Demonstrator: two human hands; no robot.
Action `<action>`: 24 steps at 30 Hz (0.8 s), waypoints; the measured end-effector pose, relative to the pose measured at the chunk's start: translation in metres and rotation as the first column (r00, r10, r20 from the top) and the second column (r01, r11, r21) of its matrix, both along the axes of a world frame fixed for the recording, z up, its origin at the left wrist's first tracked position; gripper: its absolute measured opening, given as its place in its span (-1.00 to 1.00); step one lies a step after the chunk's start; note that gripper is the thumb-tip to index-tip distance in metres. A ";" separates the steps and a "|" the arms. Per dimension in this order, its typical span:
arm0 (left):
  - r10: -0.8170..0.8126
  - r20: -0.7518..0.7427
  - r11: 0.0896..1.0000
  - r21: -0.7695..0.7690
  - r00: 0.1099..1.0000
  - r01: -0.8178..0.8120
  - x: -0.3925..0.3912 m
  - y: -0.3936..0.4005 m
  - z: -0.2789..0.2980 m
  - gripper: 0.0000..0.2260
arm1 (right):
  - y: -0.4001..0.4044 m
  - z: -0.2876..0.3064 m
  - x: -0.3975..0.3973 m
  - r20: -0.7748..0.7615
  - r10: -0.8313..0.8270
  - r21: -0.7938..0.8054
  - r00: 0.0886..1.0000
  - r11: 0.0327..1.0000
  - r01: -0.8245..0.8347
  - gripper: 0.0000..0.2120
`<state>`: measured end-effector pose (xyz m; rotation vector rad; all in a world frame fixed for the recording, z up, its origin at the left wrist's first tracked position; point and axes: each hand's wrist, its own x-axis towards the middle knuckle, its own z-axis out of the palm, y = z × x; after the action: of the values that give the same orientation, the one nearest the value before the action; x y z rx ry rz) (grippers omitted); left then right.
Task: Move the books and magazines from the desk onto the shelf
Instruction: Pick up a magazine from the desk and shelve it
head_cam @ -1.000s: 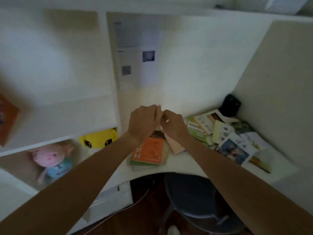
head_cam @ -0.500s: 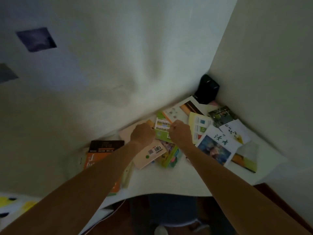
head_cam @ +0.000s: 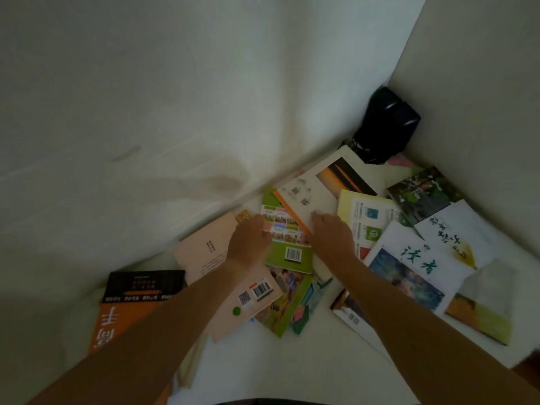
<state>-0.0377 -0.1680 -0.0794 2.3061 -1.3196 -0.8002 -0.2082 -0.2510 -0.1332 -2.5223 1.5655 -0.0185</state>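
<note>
Books and magazines lie scattered on the white desk in a corner. A green book with a barcode sits in the middle, partly under a white magazine. My left hand rests with curled fingers at the green book's left edge, over a pink book. My right hand presses on the lower corner of the white magazine at the green book's right edge. Whether either hand grips a book is not visible. An orange and black book lies at the left. The shelf is out of view.
A black speaker stands in the far corner where the two white walls meet. More magazines, one white with green characters, cover the right side of the desk. The desk's front edge curves at the bottom.
The view has swung right from the shelf to the desk corner. Both hands have moved down from mid-air onto the pile, and now sit at either side of the green book.
</note>
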 end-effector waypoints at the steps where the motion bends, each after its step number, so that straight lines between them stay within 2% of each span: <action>1: -0.011 0.010 1.000 0.001 1.000 0.011 0.000 -0.002 -0.002 -0.78 | 0.001 0.003 0.001 -0.033 0.049 -0.057 0.998 0.997 -0.051 -0.64; 3: -0.022 0.025 1.000 0.000 0.999 0.022 -0.001 -0.004 -0.001 -0.78 | 0.004 0.014 0.007 -0.144 0.101 -0.131 0.984 0.984 -0.120 -0.85; 5: -0.001 0.005 0.999 -0.035 1.000 0.001 -0.003 -0.006 0.004 -0.82 | 0.012 0.027 0.014 -0.087 0.082 -0.149 0.993 0.984 -0.095 -0.86; 7: 0.050 -0.045 0.999 -0.006 0.998 -0.050 -0.003 -0.006 0.014 -0.81 | 0.020 0.046 0.019 0.122 0.016 -0.196 0.992 0.981 0.008 -0.80; 8: 0.065 -0.066 0.997 0.043 0.996 -0.062 -0.002 -0.004 0.021 -0.77 | 0.025 0.060 0.023 0.287 -0.043 -0.168 0.957 0.981 0.095 -0.83; 9: 0.090 -0.101 0.991 0.107 0.991 -0.079 -0.002 -0.002 0.026 -0.69 | 0.032 0.075 0.026 0.456 -0.119 -0.116 0.882 0.975 0.191 -0.85; 10: 0.209 -0.267 0.971 0.173 0.941 -0.166 -0.005 0.001 0.035 -0.57 | 0.040 0.093 0.031 0.602 -0.187 -0.047 0.776 0.962 0.268 -0.86; 11: 0.361 -0.504 0.928 0.279 0.785 -0.248 -0.008 0.004 0.043 -0.45 | 0.051 0.109 0.035 0.706 -0.245 0.016 0.665 0.944 0.331 -0.87; 12: 0.469 -0.684 0.883 0.374 0.559 -0.283 -0.008 0.007 0.050 -0.37 | 0.064 0.123 0.038 0.773 -0.289 0.080 0.565 0.928 0.365 -0.89; 13: 0.490 -0.784 0.869 0.403 0.382 -0.288 -0.006 0.008 0.055 -0.34 | 0.078 0.132 0.039 0.817 -0.328 0.153 0.475 0.916 0.370 -0.92; 14: 0.485 -0.834 0.862 0.406 0.262 -0.304 -0.005 0.010 0.059 -0.34 | 0.092 0.138 0.040 0.842 -0.370 0.231 0.393 0.905 0.357 -0.94; 15: 0.464 -0.861 0.860 0.380 0.210 -0.341 -0.003 0.012 0.062 -0.40 | 0.107 0.139 0.039 0.846 -0.417 0.304 0.332 0.890 0.340 -0.91; 17: 0.397 -0.881 0.880 0.285 0.257 -0.381 0.005 0.023 0.064 -0.56 | 0.135 0.134 0.033 0.812 -0.520 0.447 0.265 0.846 0.292 -0.84; 18: 0.381 -0.882 0.880 0.252 0.278 -0.403 0.009 0.029 0.060 -0.58 | 0.147 0.128 0.030 0.781 -0.578 0.527 0.235 0.813 0.249 -0.80; 19: 0.368 -0.889 0.878 0.236 0.272 -0.416 0.012 0.036 0.056 -0.57 | 0.160 0.123 0.028 0.741 -0.636 0.605 0.216 0.772 0.196 -0.77; 21: 0.326 -0.923 0.899 0.235 0.205 -0.371 0.017 0.052 0.051 -0.60 | 0.184 0.116 0.026 0.656 -0.729 0.733 0.194 0.677 0.067 -0.79; 22: 0.319 -0.927 0.913 0.244 0.197 -0.328 0.019 0.061 0.052 -0.65 | 0.194 0.113 0.026 0.609 -0.763 0.783 0.214 0.622 -0.012 -0.84; 23: 0.334 -0.913 0.920 0.261 0.236 -0.292 0.021 0.068 0.050 -0.69 | 0.201 0.111 0.026 0.548 -0.786 0.832 0.285 0.548 -0.087 -0.88; 24: 0.361 -0.882 0.919 0.282 0.304 -0.275 0.023 0.076 0.047 -0.73 | 0.205 0.109 0.026 0.446 -0.798 0.893 0.406 0.427 -0.142 -0.82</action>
<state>-0.0148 -0.0917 -0.0321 1.4978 -0.2584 -1.6587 -0.1827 -0.0459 -0.0244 -0.9116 1.1570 -0.4151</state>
